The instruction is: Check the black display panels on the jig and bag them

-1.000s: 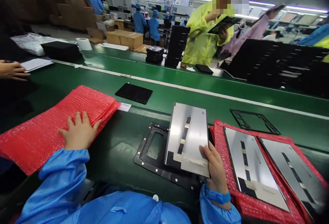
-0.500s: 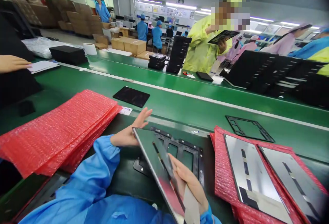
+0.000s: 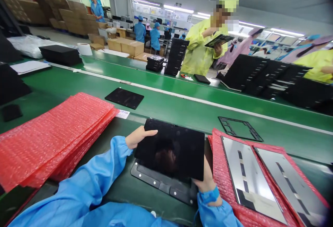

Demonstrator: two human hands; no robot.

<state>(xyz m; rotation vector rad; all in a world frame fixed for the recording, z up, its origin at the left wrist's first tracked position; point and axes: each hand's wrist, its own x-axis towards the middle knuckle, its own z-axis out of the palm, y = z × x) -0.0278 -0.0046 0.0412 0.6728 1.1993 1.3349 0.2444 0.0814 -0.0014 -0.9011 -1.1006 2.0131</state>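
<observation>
Panel [image 3: 179, 143] turned black side up; left fingers [image 3: 151, 133] now holding.

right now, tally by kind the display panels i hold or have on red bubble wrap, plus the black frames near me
Black-faced display panel, in left hand and right hand: 1
Silver-backed display panels, on red bubble wrap: 2
Black frames: 2, one partly hidden below the held panel
Total: 5

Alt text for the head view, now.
Left hand and right hand hold a glossy black rectangular panel over a black white-dotted frame on a green surface. Red bubble-wrap sheets lie left; two silver rectangular panels lie right.
</observation>
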